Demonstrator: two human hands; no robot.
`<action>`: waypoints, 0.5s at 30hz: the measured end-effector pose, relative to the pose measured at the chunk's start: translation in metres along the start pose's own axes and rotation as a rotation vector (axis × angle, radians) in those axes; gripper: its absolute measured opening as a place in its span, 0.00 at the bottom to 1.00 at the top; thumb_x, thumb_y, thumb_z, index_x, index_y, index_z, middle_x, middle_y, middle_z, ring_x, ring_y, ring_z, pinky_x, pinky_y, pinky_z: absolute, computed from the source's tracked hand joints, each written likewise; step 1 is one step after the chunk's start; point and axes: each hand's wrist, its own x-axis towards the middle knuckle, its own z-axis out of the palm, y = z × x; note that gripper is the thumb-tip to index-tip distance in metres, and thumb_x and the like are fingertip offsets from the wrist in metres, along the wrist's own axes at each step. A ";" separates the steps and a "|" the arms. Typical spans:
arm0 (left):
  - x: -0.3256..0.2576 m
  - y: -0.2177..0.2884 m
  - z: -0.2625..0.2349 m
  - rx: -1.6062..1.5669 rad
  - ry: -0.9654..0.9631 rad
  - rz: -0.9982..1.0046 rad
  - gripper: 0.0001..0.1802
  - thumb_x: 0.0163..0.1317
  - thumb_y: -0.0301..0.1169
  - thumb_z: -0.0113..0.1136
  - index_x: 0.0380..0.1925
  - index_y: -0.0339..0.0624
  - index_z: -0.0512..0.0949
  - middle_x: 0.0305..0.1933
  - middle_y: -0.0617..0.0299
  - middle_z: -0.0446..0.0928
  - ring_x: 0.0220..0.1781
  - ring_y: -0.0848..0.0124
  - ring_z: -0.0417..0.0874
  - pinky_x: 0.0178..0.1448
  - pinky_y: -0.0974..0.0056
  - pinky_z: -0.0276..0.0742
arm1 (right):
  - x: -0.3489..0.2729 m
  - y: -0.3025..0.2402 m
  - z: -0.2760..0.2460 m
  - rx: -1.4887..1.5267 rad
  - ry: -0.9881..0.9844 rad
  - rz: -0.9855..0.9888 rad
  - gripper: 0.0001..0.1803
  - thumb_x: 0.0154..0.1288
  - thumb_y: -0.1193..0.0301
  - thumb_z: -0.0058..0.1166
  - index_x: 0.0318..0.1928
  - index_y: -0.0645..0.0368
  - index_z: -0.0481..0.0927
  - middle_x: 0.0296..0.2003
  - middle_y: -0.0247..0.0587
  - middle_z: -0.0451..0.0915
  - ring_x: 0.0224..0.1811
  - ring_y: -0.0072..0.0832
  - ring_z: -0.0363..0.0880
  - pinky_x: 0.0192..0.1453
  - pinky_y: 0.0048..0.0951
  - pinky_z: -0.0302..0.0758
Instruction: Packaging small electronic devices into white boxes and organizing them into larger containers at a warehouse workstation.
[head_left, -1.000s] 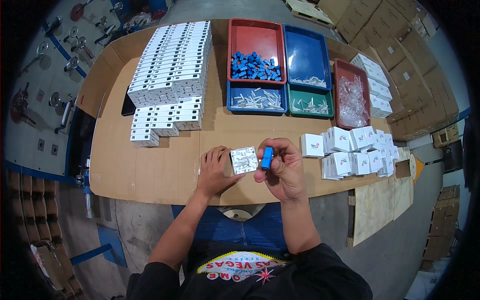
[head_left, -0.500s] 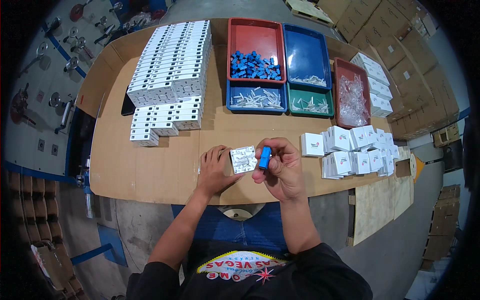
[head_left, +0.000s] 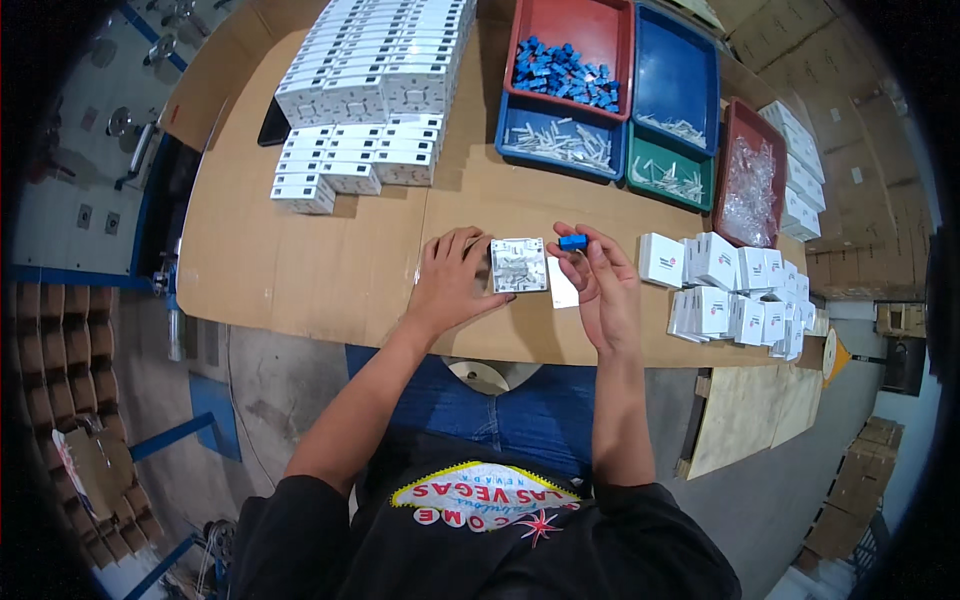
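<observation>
In front of me on the cardboard surface lies a small white square open-faced box (head_left: 519,268) with moulded detail inside. My left hand (head_left: 448,285) lies at its left side, thumb at the lower edge and index finger by the upper left corner, steadying it. To the right, my right hand (head_left: 608,295) pinches a small blue plastic connector block (head_left: 573,242) between thumb and fingers, held above the surface and apart from the box. A flat white plate (head_left: 563,284) lies between the box and my right hand, partly covered by the hand.
Tall stacks of white boxes (head_left: 360,100) stand back left, beside a dark phone-like object (head_left: 273,124). Back right are a red tray (head_left: 570,25) of blue blocks, a blue tray (head_left: 514,150) and green tray (head_left: 640,187) of white sticks, and a red tray (head_left: 727,215) of clear bags. White cartons (head_left: 712,262) cluster right.
The view has shifted, so the table sits higher in it. My right hand has moved right, away from the white box, with the blue block turned level. The flat white plate now shows.
</observation>
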 end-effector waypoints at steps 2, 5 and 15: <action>-0.001 -0.004 0.003 0.006 0.010 0.006 0.49 0.50 0.61 0.73 0.67 0.43 0.72 0.67 0.55 0.70 0.73 0.58 0.67 0.75 0.48 0.58 | 0.002 0.007 -0.003 -0.017 -0.010 0.023 0.15 0.81 0.70 0.52 0.60 0.65 0.79 0.61 0.55 0.82 0.59 0.39 0.86 0.61 0.29 0.83; -0.002 -0.006 0.004 0.019 0.011 0.019 0.50 0.51 0.62 0.72 0.67 0.42 0.72 0.68 0.55 0.70 0.73 0.58 0.67 0.75 0.49 0.58 | 0.012 0.023 -0.007 -0.125 -0.012 0.047 0.14 0.79 0.73 0.54 0.60 0.65 0.78 0.59 0.54 0.83 0.59 0.37 0.86 0.62 0.28 0.82; -0.003 -0.002 0.001 -0.021 -0.013 -0.003 0.50 0.50 0.63 0.72 0.66 0.41 0.72 0.68 0.54 0.70 0.74 0.56 0.66 0.76 0.47 0.57 | 0.033 0.074 -0.014 -0.657 -0.106 -0.126 0.18 0.71 0.80 0.61 0.60 0.66 0.78 0.55 0.46 0.84 0.59 0.32 0.83 0.64 0.30 0.79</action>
